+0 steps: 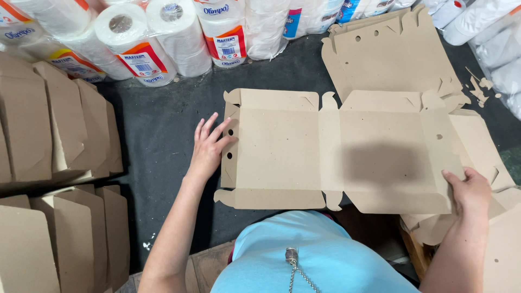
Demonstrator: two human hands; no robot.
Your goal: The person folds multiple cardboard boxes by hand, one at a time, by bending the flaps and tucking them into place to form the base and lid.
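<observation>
Flat die-cut cardboard box blank (336,149) lies unfolded on the dark bench (163,130), straight in front of the person in the light blue shirt (304,255). Left hand (209,146) rests at the blank's left end, fingers (217,130) spread and flat, tips touching the left side flap beside two small round holes; not gripping anything. Right hand (471,190) is at the blank's lower right corner, fingers curled over the edge, thumb on top, pinching the cardboard there. Blank's flaps all lie flat except the left ones, slightly raised. A dark shadow patch falls on the blank's right panel. Behind the blank, toward upper right, another flat blank (391,49) lies partly under it, with more blanks (483,146) stacked under the right end. Small cardboard scraps (480,89) sit on the bench right of that rear blank. Left of the blank, well apart, folded cardboard boxes (59,125) stand in rows, and a second row (65,239) sits nearer the person. Behind the blank, along the bench's far edge, wrapped packs of white paper rolls (146,43) lie on their sides. A metal chain pendant (293,258) hangs on the shirt.
</observation>
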